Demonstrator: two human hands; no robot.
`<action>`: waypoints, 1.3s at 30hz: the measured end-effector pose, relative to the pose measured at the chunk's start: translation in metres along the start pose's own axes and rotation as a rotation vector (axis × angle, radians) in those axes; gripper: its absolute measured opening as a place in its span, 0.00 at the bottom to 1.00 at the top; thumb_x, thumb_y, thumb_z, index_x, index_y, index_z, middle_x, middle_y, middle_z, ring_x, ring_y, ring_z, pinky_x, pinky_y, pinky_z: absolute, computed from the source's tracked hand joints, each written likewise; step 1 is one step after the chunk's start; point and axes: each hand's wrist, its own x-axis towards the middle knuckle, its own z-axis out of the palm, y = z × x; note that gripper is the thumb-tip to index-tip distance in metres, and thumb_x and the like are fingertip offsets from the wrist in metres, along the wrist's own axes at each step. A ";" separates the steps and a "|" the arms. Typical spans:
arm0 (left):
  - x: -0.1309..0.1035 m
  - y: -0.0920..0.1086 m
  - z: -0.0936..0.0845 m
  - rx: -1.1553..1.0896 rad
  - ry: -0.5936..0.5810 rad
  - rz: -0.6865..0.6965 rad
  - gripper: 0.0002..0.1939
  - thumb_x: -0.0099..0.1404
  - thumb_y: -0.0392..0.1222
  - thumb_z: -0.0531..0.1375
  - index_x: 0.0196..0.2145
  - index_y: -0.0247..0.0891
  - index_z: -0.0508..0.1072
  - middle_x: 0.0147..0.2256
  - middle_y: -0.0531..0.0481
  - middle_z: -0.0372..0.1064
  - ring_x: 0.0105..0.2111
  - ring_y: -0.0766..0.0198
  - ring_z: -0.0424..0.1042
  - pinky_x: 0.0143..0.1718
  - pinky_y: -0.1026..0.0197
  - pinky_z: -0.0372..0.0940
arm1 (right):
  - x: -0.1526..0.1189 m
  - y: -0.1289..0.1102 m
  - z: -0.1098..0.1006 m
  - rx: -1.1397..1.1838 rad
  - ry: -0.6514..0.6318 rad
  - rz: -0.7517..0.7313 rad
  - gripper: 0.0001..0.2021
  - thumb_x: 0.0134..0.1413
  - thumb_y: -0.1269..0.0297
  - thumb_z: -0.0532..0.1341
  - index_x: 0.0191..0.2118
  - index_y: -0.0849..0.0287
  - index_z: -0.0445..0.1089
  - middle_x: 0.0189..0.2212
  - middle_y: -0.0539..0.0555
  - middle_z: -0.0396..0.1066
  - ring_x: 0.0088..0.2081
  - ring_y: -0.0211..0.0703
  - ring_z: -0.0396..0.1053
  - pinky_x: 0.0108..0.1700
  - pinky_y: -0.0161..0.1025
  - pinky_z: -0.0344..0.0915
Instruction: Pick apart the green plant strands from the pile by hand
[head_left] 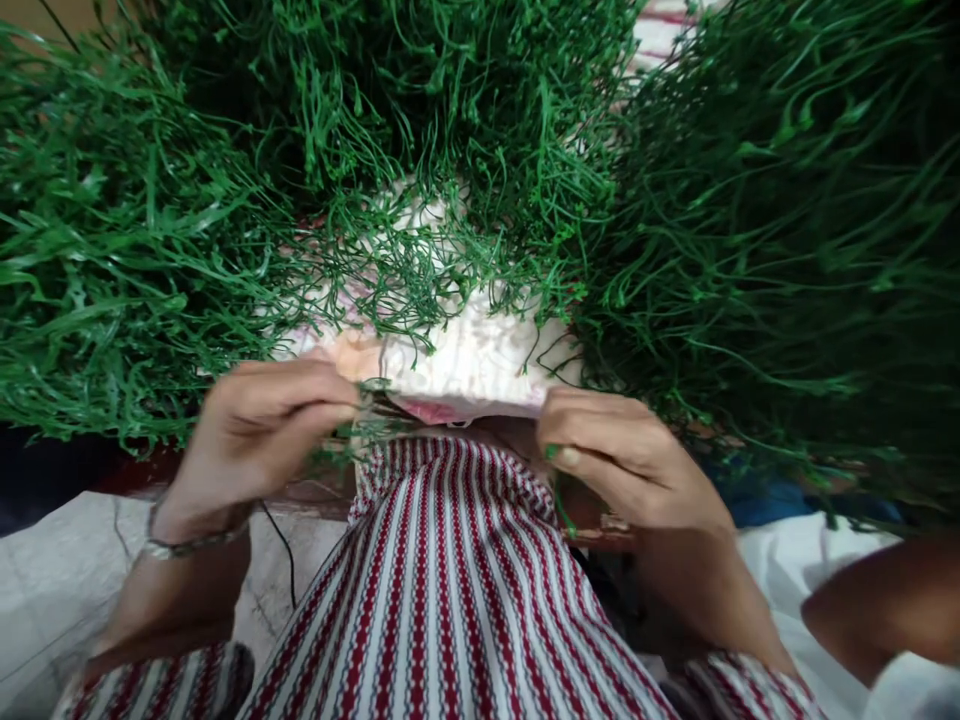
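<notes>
Thin green stems with small buds (420, 270) lie loose on a pale patterned cloth (480, 350) at the table's near edge. My left hand (270, 430), with a bracelet at the wrist, is closed in a pinch on a few green stems (371, 425), partly blurred, at the cloth's left. At the cloth's right my right hand (615, 450) is pinched shut, with a bit of green stem (551, 452) showing between thumb and fingers. Both hands are just above the striped garment (465, 580) and apart from each other.
Large heaps of green stems stand at the left (135, 250), the back (450, 80) and the right (787, 230). Another person's arm (885, 600) shows at the lower right, beside white fabric (802, 570). Pale floor (52, 590) shows at the lower left.
</notes>
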 end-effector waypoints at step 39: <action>0.015 -0.020 0.072 -0.454 0.358 -0.258 0.06 0.57 0.34 0.60 0.23 0.36 0.68 0.20 0.57 0.59 0.22 0.72 0.58 0.23 0.68 0.53 | 0.033 0.018 0.070 -0.253 0.335 -0.022 0.09 0.57 0.71 0.51 0.27 0.58 0.50 0.23 0.48 0.50 0.25 0.34 0.51 0.27 0.34 0.50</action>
